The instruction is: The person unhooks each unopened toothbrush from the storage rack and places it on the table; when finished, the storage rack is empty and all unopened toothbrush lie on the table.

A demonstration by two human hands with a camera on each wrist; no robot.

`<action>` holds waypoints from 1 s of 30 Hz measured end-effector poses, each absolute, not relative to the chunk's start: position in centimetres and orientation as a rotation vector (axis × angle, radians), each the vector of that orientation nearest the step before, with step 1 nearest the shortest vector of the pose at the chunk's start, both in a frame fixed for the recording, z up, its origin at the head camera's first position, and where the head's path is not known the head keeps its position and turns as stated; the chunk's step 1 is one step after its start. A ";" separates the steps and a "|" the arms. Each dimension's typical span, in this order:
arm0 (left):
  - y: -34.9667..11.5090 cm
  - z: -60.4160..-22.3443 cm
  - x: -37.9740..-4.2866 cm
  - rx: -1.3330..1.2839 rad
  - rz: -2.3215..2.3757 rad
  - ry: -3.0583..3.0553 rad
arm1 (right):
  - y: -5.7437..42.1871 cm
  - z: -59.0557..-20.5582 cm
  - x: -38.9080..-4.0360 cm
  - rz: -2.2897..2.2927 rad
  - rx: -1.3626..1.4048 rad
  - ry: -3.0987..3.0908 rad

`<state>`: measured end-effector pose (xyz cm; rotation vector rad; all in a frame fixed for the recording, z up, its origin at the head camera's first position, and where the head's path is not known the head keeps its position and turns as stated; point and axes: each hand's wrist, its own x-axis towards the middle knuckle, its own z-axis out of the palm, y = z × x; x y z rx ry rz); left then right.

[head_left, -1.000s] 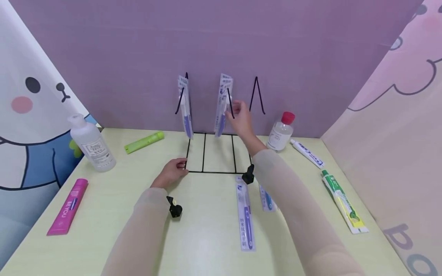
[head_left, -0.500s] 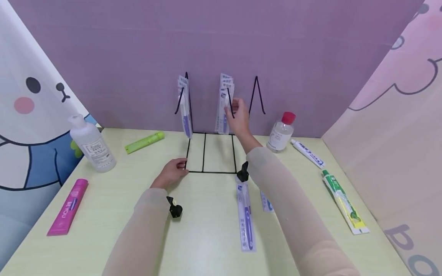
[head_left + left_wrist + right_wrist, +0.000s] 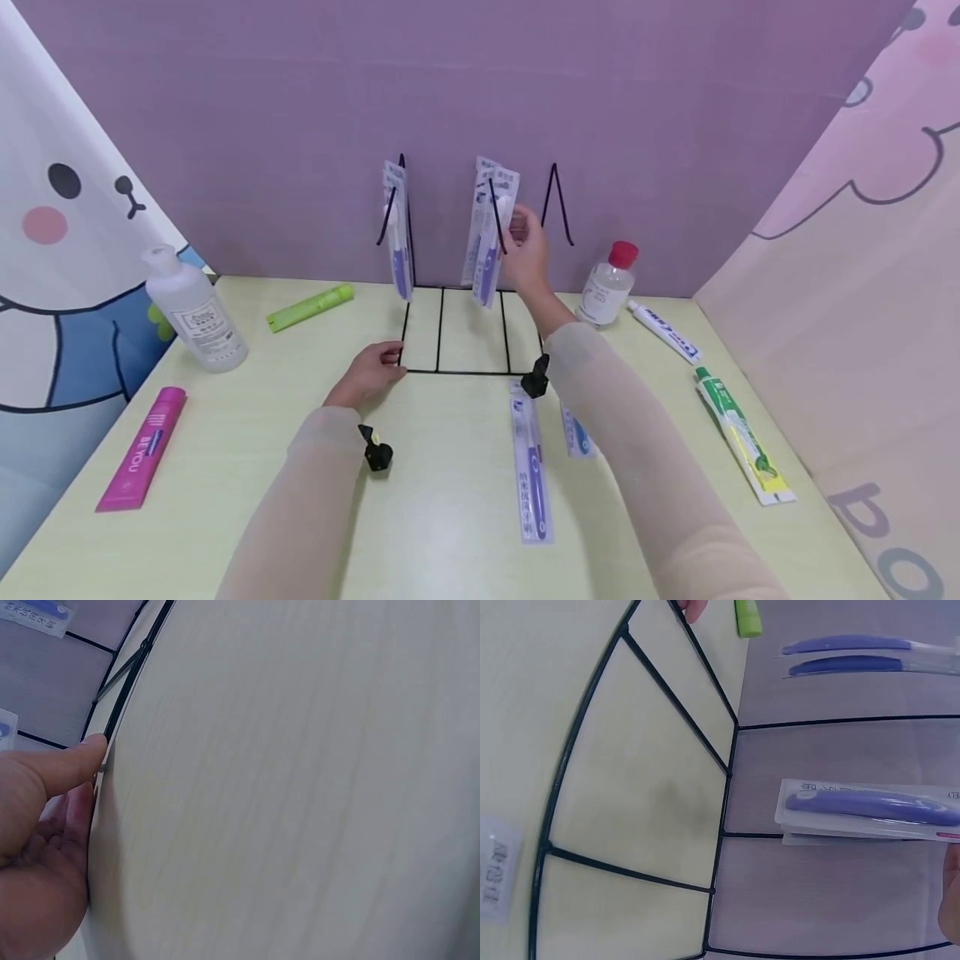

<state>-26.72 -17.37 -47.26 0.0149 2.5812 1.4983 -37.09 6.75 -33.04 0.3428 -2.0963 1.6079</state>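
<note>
A black wire rack (image 3: pixel 439 333) stands against the purple backdrop, its base flat on the table. My left hand (image 3: pixel 369 372) pinches the base's front left corner; in the left wrist view the thumb (image 3: pixel 84 759) lies along the wire. My right hand (image 3: pixel 527 254) is at the middle hook and pinches the right edge of a packaged toothbrush (image 3: pixel 489 271) with a purple handle. Behind that package hang more toothbrush packs (image 3: pixel 472 242) on the same hook. Other packs (image 3: pixel 398 242) hang on the left hook, while the right hook (image 3: pixel 555 192) is bare.
On the table near the front lie a packaged toothbrush (image 3: pixel 533 475) and another pack (image 3: pixel 577 433), partly under the right sleeve. To the left are a white bottle (image 3: pixel 202 321), a pink tube (image 3: pixel 142 454) and a green tube (image 3: pixel 310 307). Rightward stand a red-capped bottle (image 3: pixel 606 292) and toothpaste tubes (image 3: pixel 742 437).
The front toothbrush pack on the middle hook has come forward and swung to the right, apart from those behind it. My right hand stays beside it; the left hand keeps its place.
</note>
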 end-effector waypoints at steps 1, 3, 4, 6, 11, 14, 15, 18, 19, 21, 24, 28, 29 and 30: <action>-17.4 -47.2 -26.7 0.012 1.497 2.582 | 6.9 -33.1 -37.0 1.631 0.345 -2.088; -17.4 -47.2 -26.7 0.005 1.489 2.585 | 7.2 -33.0 -36.3 1.688 0.343 -2.084; -17.4 -47.2 -26.8 0.001 1.486 2.586 | 7.4 -33.2 -36.0 1.713 0.354 -2.081; -17.4 -47.1 -26.8 -0.001 1.477 2.584 | 7.8 -33.7 -35.5 1.751 0.378 -2.078; -17.5 -46.8 -26.8 -0.004 1.462 2.583 | 8.6 -35.2 -33.8 1.853 0.398 -2.128; -17.5 -46.7 -26.8 -0.017 1.462 2.583 | 8.8 -35.8 -32.1 1.946 0.381 -2.182; -17.5 -46.6 -26.8 -0.016 1.462 2.583 | 8.8 -36.0 -31.5 1.982 0.376 -2.201; -17.5 -46.7 -26.8 -0.015 1.466 2.582 | 9.1 -36.7 -29.9 2.075 0.352 -2.270; -17.5 -46.7 -26.8 -0.015 1.469 2.579 | 9.2 -37.0 -29.4 2.108 0.339 -2.293; -17.4 -46.8 -26.8 -0.021 1.474 2.574 | 9.4 -37.7 -28.4 2.168 0.301 -2.342; -17.4 -47.0 -26.9 -0.019 1.482 2.569 | 9.8 -38.9 -26.8 2.251 0.197 -2.415; -17.3 -47.1 -26.9 -0.024 1.483 2.573 | 10.5 -41.0 -24.8 2.283 0.058 -2.563; -17.2 -47.1 -26.9 -0.024 1.480 2.576 | 10.7 -41.5 -24.4 2.279 0.030 -2.606; -17.2 -47.1 -26.9 -0.026 1.476 2.576 | 10.9 -42.0 -24.0 2.276 0.006 -2.646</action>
